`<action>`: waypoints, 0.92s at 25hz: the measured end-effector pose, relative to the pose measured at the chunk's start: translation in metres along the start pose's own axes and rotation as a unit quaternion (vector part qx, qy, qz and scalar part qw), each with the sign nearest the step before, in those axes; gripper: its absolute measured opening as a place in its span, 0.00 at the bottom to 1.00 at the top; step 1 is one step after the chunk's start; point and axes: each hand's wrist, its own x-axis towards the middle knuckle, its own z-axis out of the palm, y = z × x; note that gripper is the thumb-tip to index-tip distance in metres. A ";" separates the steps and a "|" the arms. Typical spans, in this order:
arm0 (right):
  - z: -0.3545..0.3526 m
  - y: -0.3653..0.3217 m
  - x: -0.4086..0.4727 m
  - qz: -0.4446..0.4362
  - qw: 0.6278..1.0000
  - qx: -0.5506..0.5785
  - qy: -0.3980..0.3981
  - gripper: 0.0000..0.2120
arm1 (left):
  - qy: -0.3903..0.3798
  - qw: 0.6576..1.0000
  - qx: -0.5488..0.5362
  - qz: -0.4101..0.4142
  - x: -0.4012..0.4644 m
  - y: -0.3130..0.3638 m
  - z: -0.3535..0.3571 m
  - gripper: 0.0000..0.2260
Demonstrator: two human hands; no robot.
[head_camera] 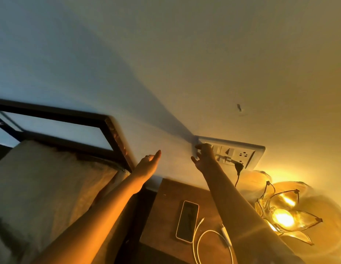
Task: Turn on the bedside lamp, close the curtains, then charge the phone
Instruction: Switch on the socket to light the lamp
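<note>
The flower-shaped bedside lamp [284, 216] glows yellow at the right of the wooden bedside table [165, 216]. A phone [187, 221] lies face up on the table, with a white charging cable [202, 242] coiled beside it, unplugged from the phone. On the wall hangs a switch and socket panel [240, 153] with a black plug [239, 165] in it. My right hand [204, 159] reaches the panel's left end, fingertips on the switches. My left hand [148, 165] is held out flat near the wall, holding nothing. No curtains are in view.
A bed with a dark metal headboard [70, 119] and a pale pillow [42, 187] fills the left side, close to the table. A small mark or screw [239, 108] sits on the wall above the panel.
</note>
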 end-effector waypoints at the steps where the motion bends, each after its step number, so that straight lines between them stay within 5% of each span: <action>1: 0.003 -0.002 0.001 -0.001 1.000 0.011 0.002 0.17 | 0.005 1.000 0.001 -0.006 0.000 -0.004 -0.004 0.30; 6: 0.017 -0.015 0.015 -0.025 0.995 -0.081 0.053 0.17 | 0.015 1.000 0.007 -0.017 -0.003 -0.023 -0.023 0.24; 11: 0.018 -0.026 0.016 -0.092 0.955 -0.280 0.013 0.19 | 0.055 0.998 0.006 -0.039 -0.017 -0.057 -0.052 0.20; 18: 0.050 0.013 -0.053 -0.111 0.886 -0.447 -0.048 0.07 | 0.152 0.987 -0.029 -0.034 -0.077 -0.074 -0.110 0.20; 23: 0.109 0.063 -0.145 -0.202 0.760 -0.574 -0.227 0.14 | 0.243 0.968 -0.070 0.000 -0.167 -0.086 -0.176 0.32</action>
